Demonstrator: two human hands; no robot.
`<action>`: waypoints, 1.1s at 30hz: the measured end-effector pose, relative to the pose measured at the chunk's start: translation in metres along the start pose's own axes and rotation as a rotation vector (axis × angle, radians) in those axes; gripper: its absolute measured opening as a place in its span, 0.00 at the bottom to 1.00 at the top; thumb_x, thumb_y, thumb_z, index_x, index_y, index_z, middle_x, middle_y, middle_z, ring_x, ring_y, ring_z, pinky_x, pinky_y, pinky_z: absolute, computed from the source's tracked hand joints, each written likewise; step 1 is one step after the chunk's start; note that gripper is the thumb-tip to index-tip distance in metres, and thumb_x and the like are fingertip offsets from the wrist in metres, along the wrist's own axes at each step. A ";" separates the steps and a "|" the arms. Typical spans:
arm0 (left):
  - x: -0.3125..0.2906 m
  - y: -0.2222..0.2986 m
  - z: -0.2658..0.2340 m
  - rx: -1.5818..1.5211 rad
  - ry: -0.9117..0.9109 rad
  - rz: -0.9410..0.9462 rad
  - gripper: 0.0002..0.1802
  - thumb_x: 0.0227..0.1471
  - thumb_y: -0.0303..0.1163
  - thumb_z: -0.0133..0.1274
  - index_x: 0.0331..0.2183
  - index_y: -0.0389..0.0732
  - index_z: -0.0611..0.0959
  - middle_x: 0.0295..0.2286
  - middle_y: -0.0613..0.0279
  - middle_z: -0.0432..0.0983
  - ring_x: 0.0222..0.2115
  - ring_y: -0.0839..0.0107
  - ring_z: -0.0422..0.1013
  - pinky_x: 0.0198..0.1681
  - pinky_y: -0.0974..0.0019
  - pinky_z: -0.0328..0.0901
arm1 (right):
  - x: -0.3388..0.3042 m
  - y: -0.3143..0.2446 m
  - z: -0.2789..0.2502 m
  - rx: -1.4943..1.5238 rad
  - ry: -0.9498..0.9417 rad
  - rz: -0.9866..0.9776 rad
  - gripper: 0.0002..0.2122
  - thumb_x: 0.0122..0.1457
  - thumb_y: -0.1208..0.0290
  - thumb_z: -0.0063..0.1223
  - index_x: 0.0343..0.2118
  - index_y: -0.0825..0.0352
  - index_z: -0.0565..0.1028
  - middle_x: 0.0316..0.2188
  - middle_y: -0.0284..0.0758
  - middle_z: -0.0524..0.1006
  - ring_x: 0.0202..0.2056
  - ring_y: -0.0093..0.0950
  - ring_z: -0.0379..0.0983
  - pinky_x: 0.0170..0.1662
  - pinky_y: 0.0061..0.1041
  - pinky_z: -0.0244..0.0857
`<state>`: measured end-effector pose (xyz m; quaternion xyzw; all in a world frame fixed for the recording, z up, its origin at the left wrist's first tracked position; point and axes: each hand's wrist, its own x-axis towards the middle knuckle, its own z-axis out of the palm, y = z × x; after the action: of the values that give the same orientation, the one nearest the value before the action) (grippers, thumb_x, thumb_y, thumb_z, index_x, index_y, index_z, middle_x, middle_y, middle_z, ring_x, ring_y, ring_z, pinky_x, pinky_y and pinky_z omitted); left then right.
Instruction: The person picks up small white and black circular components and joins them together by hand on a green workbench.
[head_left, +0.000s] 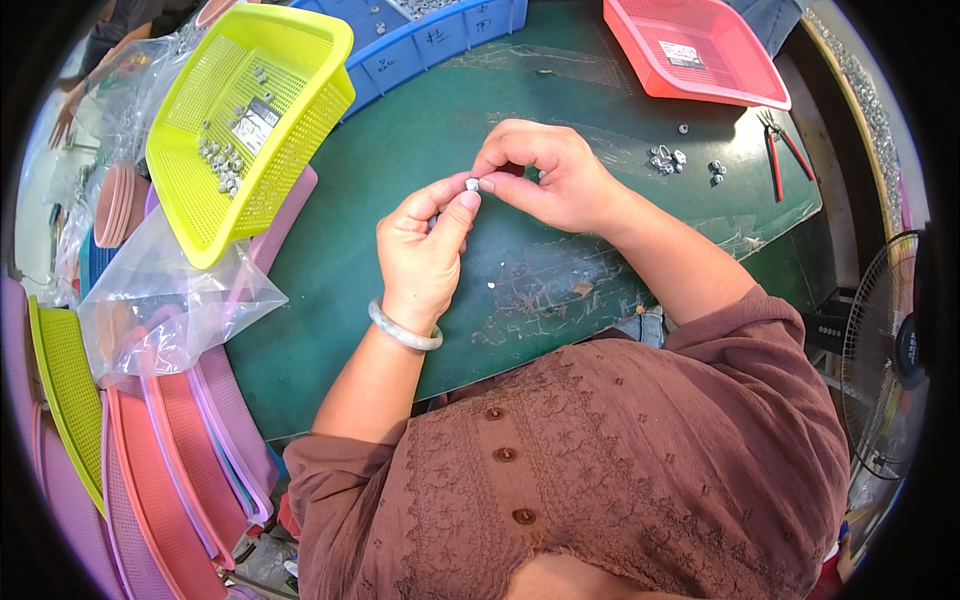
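Above the middle of the green tabletop (350,290), both hands meet at a small silvery metal part (472,186). My left hand (425,230) pinches it between thumb and forefinger, and a pale bangle rings that wrist. From the other side my right hand (550,178) closes thumb and forefinger against the same part; its exact shape is too small to make out. A yellow-green basket (330,45) at the left holds several similar small metal parts (225,165) and a label. Another loose cluster of metal parts (665,159) lies on the table to the right, with a smaller group (717,172) beside it.
Red-handled pliers (775,165) lie near the right edge. A pink basket (690,85) stands far right, a blue bin (430,50) at the back. Stacked baskets (160,480) and a clear plastic bag (180,300) crowd the left. Another person's hand (65,115) shows far left; a fan (885,350) stands right.
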<state>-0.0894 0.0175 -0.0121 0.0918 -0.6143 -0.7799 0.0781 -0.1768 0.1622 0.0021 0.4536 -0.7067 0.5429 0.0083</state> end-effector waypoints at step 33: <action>0.001 -0.001 -0.001 0.003 0.007 0.043 0.11 0.44 0.25 0.56 0.35 0.35 0.79 0.22 0.72 0.73 0.17 0.88 0.60 0.18 0.84 0.54 | 0.001 0.000 0.000 -0.103 0.044 -0.177 0.05 0.41 0.83 0.54 0.24 0.69 0.72 0.24 0.34 0.71 0.27 0.28 0.69 0.28 0.22 0.63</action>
<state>-0.0899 0.0169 -0.0136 0.0815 -0.6168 -0.7769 0.0969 -0.1777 0.1615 0.0023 0.5014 -0.6904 0.5128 0.0949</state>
